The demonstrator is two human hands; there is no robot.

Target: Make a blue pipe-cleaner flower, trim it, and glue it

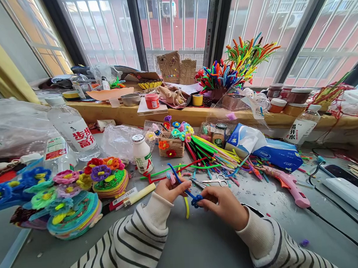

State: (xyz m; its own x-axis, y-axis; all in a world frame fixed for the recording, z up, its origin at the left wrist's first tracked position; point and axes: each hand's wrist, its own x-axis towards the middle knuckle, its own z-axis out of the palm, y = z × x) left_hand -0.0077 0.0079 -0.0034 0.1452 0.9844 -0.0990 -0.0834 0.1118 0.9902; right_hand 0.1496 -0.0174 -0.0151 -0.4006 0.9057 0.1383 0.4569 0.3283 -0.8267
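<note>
A blue pipe cleaner [188,192] stretches between my two hands above the grey table. My left hand [172,189] pinches its straight part, whose free end points up and away from me. At the other end, my right hand [222,204] grips the part bent into small loops. Below and behind them lies a yellow pipe cleaner [187,208]. Scissors [215,181] rest just beyond my right hand. Past my left hand are red and green pipe cleaners, and a small basket [171,151] decorated with fuzzy flowers.
Fuzzy flowers on round stacks [76,217] stand at the left, near a white bottle [142,153]. A pink glue gun [291,186] with a black cord lies at the right, by a blue tissue pack [277,153]. Many pipe cleaners [213,150] are heaped at the centre back.
</note>
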